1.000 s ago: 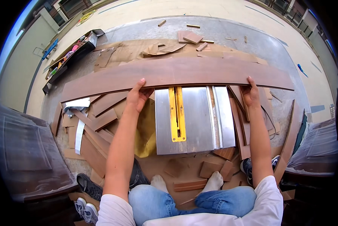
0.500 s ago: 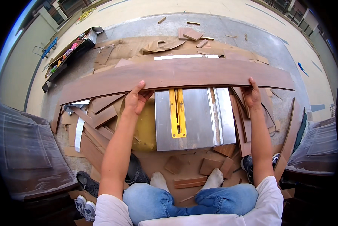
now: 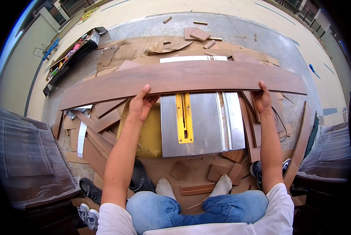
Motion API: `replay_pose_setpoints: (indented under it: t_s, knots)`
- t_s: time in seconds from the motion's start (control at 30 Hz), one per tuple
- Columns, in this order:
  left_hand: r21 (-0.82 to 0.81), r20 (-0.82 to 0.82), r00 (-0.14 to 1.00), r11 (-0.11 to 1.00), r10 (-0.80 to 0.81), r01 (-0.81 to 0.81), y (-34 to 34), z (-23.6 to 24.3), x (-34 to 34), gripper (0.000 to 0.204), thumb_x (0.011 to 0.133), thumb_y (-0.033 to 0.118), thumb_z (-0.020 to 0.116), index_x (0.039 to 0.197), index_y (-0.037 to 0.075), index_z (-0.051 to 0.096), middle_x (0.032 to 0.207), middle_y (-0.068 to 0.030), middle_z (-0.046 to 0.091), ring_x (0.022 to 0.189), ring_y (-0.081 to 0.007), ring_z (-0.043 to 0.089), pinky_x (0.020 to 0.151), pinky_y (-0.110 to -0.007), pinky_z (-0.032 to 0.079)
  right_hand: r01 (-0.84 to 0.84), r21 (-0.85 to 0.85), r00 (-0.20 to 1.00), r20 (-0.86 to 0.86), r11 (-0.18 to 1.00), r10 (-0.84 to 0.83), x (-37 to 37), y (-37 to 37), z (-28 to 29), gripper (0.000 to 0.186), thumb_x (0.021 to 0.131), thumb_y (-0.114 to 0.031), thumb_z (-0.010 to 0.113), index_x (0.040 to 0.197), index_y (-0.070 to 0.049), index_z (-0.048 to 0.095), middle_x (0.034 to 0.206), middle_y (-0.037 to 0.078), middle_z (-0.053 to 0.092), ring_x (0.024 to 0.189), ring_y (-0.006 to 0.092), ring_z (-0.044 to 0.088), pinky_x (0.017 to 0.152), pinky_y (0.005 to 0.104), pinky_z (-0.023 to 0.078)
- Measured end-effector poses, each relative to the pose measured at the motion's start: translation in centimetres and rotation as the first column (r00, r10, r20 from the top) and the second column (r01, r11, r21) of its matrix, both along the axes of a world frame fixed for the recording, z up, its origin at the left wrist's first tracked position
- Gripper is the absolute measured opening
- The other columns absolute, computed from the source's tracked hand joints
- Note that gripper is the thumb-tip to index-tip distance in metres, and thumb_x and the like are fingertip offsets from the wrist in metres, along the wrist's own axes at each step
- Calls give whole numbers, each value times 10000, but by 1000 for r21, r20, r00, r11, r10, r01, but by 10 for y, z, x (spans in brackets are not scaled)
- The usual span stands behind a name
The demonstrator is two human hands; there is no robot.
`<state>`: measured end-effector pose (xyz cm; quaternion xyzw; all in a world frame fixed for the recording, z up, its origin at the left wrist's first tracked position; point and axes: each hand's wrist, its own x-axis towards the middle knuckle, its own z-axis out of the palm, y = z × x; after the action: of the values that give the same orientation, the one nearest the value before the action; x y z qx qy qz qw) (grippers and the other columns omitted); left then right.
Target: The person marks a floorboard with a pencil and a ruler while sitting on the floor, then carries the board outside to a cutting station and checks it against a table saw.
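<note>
A long brown wood flooring plank [image 3: 191,76] lies crosswise over the far part of a table saw [image 3: 207,125]. My left hand [image 3: 141,103] grips the plank's near edge left of its middle, thumb on top and fingers underneath. Farther right, my right hand [image 3: 262,98] holds the same edge in the same way. Below the plank, the saw's yellow throat plate [image 3: 185,133] shows with its dark slot. The plank covers the far end of that plate, and the undersides of both grips are hidden.
Wood offcuts [image 3: 220,172] lie around my feet, and more planks [image 3: 101,117] are heaped left of the saw. A yellow case [image 3: 146,137] sits against the saw's left side. Shoes [image 3: 91,190] stand at lower left. A long black box [image 3: 75,55] holds tools beyond, at far left.
</note>
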<state>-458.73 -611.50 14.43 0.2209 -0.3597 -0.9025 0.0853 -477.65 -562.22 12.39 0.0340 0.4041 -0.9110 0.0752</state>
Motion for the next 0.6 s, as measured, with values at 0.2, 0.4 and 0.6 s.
replay_pose_setpoints:
  t_s: [0.2, 0.4, 0.6]
  knots:
    - [-8, 7, 1000, 1000, -1, 1, 2, 0, 5, 397, 910, 150, 784, 1257, 74, 607, 1196, -89, 681, 1125, -265, 650, 1011, -483, 551, 15, 7, 1000, 5, 1000, -15, 8, 1, 2, 389, 925, -176, 752, 1282, -85, 625, 1233, 39, 692, 1134, 203, 664, 1032, 377, 543]
    - [-20, 20, 1000, 1000, -5, 5, 3, 3, 11, 387, 915, 154, 779, 1255, 79, 611, 1194, -84, 685, 1120, -259, 652, 997, -474, 554, 0, 10, 1000, 13, 1000, 0, 13, 3, 2, 378, 927, -174, 748, 1274, -86, 627, 1228, 33, 693, 1123, 199, 668, 1019, 367, 546]
    - [-7, 25, 999, 1000, -21, 21, 6, 3, 17, 390, 917, 156, 781, 1260, 91, 609, 1205, -80, 690, 1144, -256, 647, 1020, -474, 538, -10, -9, 1000, 12, 1000, 10, 22, 5, 5, 361, 929, -174, 744, 1261, -86, 631, 1214, 45, 697, 1118, 202, 670, 1031, 367, 540]
